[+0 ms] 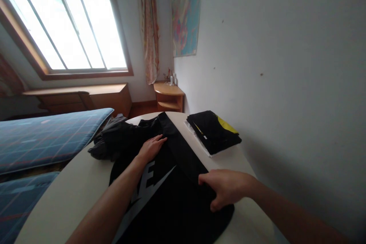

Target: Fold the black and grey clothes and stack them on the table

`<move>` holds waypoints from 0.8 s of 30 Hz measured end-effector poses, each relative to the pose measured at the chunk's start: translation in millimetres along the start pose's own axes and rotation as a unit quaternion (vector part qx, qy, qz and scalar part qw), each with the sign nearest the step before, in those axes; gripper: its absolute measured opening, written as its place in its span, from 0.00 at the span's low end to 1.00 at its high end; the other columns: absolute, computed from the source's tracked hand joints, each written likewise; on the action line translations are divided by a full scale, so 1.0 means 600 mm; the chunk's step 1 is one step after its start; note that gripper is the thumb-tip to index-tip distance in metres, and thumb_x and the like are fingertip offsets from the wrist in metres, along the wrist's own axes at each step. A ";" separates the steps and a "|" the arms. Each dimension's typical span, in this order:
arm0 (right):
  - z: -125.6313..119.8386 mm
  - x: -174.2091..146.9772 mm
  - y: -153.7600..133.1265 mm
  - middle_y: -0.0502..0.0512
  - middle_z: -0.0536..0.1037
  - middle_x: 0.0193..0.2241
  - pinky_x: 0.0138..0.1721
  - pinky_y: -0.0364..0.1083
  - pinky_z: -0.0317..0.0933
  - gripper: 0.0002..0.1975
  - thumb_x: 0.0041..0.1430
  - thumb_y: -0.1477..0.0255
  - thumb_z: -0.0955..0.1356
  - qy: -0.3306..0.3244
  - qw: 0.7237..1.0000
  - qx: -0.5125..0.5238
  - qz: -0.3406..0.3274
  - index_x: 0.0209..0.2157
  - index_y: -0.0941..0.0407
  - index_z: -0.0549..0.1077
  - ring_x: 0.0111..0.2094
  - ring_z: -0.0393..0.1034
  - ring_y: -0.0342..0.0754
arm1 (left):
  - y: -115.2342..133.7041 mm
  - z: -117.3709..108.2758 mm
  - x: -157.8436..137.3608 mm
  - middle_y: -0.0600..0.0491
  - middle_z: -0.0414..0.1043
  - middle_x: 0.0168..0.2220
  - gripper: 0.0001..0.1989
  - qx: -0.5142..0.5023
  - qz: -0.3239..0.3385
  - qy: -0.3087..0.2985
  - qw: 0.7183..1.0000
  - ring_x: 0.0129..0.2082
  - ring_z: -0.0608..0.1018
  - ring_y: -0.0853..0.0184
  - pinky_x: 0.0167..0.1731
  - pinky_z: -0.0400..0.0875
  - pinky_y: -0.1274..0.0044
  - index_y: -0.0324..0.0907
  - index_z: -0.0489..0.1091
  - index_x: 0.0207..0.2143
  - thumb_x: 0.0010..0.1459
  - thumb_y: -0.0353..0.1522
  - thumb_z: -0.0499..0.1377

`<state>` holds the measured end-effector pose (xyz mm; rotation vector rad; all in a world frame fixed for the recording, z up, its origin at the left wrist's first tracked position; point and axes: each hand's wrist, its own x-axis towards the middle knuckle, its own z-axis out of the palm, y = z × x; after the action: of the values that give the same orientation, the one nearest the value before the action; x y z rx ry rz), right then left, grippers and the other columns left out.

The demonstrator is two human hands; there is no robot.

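Black top [177,209] near, prob. light, soft; from here I'd grip its right edge. L hand [152,148] flat, fingers narrow; R hand [227,186] thumb apart, can't tell grip.

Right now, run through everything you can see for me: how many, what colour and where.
Garment: one, black with grey print, on the table
Crumpled cloth: count unclear, dark, table's far left
Folded stack: one, black, yellow and white, table's far right
Table: one, off-white, centre
Plaid pads: two, blue, left
Desk: one, brown, below window
Window: one, brown frame, upper left
Curtains: two, patterned, beside window
Shelf unit: one, brown, far corner
Map-like poster: one, multicoloured, right wall
Hands: two, bare, left and right on garment
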<state>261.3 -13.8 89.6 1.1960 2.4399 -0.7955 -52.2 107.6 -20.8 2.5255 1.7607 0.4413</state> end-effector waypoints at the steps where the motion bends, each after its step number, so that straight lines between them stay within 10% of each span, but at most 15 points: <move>1: -0.004 -0.004 -0.001 0.53 0.76 0.39 0.31 0.44 0.57 0.31 0.44 0.63 0.76 -0.018 1.000 0.011 -0.009 0.53 0.52 0.72 0.37 0.71 0.52 | 0.000 0.000 -0.001 0.55 0.63 0.66 0.22 -0.003 0.000 0.001 1.000 0.63 0.68 0.62 0.63 0.59 0.71 0.51 0.68 0.62 0.70 0.36 0.46; 10: -0.027 -0.025 -0.005 0.46 0.71 0.34 0.25 0.40 0.56 0.30 0.43 0.74 0.73 -0.057 0.993 0.092 -0.037 0.51 0.52 0.70 0.30 0.68 0.43 | -0.002 0.004 -0.001 0.55 0.63 0.66 0.22 -0.029 -0.004 0.014 0.999 0.63 0.69 0.60 0.63 0.59 0.71 0.50 0.69 0.61 0.69 0.35 0.48; 17: -0.004 -0.007 0.005 0.44 0.74 0.29 0.25 0.39 0.66 0.31 0.40 0.68 0.76 -0.270 0.915 0.298 -0.024 0.49 0.55 0.69 0.22 0.71 0.40 | -0.001 0.003 0.000 0.55 0.63 0.65 0.21 -0.054 -0.004 0.015 0.998 0.62 0.69 0.60 0.63 0.60 0.70 0.50 0.69 0.60 0.68 0.34 0.50; 20: 0.000 -0.001 0.000 0.47 0.75 0.27 0.27 0.39 0.65 0.20 0.52 0.65 0.73 -0.188 0.949 0.241 -0.081 0.47 0.57 0.74 0.24 0.71 0.41 | -0.001 0.002 -0.001 0.55 0.62 0.66 0.21 -0.058 -0.009 0.022 0.998 0.62 0.70 0.57 0.62 0.62 0.68 0.51 0.70 0.60 0.68 0.34 0.50; 24: 0.013 0.014 -0.006 0.57 0.79 0.43 0.46 0.48 0.67 0.18 0.56 0.72 0.70 0.074 0.984 0.067 -0.147 0.49 0.55 0.76 0.44 0.74 0.50 | -0.001 0.002 -0.004 0.58 0.54 0.69 0.21 -0.048 -0.001 0.028 0.998 0.60 0.73 0.58 0.60 0.65 0.68 0.52 0.70 0.59 0.67 0.33 0.50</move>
<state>253.8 -15.1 80.6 0.9829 2.7669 -0.9995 -53.4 105.5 -22.4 2.4703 1.7162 0.5877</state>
